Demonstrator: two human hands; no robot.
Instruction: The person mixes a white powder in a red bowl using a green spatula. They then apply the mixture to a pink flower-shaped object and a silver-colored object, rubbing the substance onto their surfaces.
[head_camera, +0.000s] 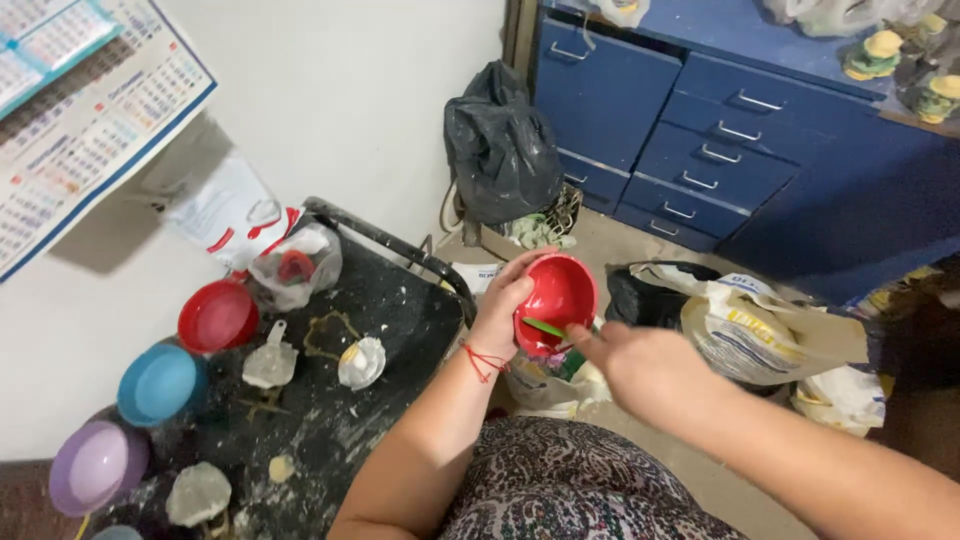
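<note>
The red bowl (557, 300) is tipped on its side over the open sacks (740, 330) on the floor, probably so scrapings drop clear of the table. The left hand (500, 310) clasps its rim, steadying it. The right hand (640, 365) pinches a green tool (545, 327), apparently a small spatula, inside it. Red, blue and purple bowls (218, 316) wait on the dusty black table (400, 320).
</note>
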